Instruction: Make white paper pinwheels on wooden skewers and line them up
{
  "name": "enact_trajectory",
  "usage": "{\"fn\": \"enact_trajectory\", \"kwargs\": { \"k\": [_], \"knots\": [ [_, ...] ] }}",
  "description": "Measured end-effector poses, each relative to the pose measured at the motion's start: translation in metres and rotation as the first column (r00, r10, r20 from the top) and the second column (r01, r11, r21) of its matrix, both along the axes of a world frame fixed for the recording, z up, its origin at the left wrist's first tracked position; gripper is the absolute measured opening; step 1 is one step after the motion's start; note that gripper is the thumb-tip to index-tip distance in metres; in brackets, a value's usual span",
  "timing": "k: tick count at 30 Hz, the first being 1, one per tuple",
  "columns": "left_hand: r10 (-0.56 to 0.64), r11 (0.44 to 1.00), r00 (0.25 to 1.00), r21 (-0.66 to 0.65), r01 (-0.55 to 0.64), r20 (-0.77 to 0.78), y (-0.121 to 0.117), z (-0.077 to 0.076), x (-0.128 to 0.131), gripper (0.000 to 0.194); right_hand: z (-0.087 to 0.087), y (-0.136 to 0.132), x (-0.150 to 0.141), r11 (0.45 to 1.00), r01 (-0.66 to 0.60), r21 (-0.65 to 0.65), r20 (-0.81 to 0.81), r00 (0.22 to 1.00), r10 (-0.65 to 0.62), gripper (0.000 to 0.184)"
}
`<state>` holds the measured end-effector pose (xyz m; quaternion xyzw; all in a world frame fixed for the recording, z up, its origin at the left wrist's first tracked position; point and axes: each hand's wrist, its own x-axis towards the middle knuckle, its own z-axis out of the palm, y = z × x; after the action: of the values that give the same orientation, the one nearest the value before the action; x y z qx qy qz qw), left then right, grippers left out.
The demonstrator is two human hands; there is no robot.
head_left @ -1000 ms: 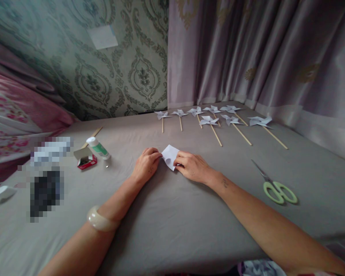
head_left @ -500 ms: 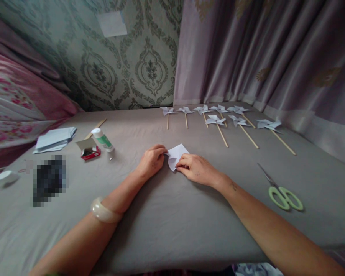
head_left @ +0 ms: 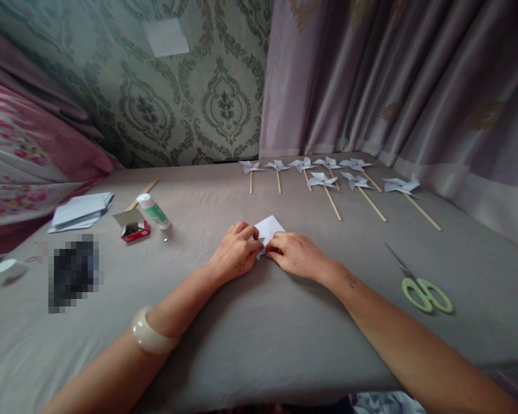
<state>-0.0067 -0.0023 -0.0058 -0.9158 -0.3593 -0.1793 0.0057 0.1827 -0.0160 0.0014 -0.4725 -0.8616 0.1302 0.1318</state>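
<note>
A small white folded paper (head_left: 269, 228) lies on the grey cloth-covered surface (head_left: 259, 322) in the middle. My left hand (head_left: 237, 252) pinches its near left edge with the fingers closed. My right hand (head_left: 296, 253) presses and grips the paper's near right edge, fingers curled. The two hands meet at the paper and cover its lower half. A pale bangle (head_left: 149, 336) sits on my left wrist.
Several white paper pinwheels on wooden sticks (head_left: 323, 183) lie in a row at the back. Green-handled scissors (head_left: 421, 287) lie at the right. A glue bottle (head_left: 154, 210), a small red box (head_left: 132, 227), a wooden stick (head_left: 143, 192) and a stack of paper (head_left: 81, 210) lie at the left.
My left hand has slid right over the paper until it meets my right hand. Less of the paper shows now.
</note>
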Motion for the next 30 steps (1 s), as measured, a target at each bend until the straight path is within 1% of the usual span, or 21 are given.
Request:
{"fn": "enact_trajectory", "kwargs": {
  "k": [4,8,16,25,30],
  "knots": [
    [-0.034,0.998,0.999,0.048,0.035,-0.016,0.000,-0.002,-0.001,0.026,0.001,0.000,-0.001,1.000,0.004,-0.007,0.028,1.000,-0.004,0.019],
    [-0.043,0.997,0.999,0.057,0.043,-0.008,-0.001,-0.003,-0.002,0.025,0.001,-0.001,-0.001,0.999,0.033,-0.019,0.002,0.999,-0.033,0.019],
    [-0.050,0.998,0.999,0.039,0.050,-0.011,-0.004,-0.004,0.000,0.022,-0.003,0.001,-0.002,0.984,0.134,-0.121,-0.146,0.978,-0.151,0.018],
    [-0.068,0.993,0.995,0.090,0.074,-0.068,-0.007,-0.003,0.000,0.020,-0.010,0.004,-0.005,0.957,0.259,-0.133,-0.227,0.931,-0.284,0.018],
    [-0.071,0.992,0.995,0.099,0.077,-0.064,-0.007,-0.004,0.000,0.017,-0.014,0.005,-0.007,0.929,0.324,-0.176,-0.266,0.893,-0.362,0.015]
  ]
}}
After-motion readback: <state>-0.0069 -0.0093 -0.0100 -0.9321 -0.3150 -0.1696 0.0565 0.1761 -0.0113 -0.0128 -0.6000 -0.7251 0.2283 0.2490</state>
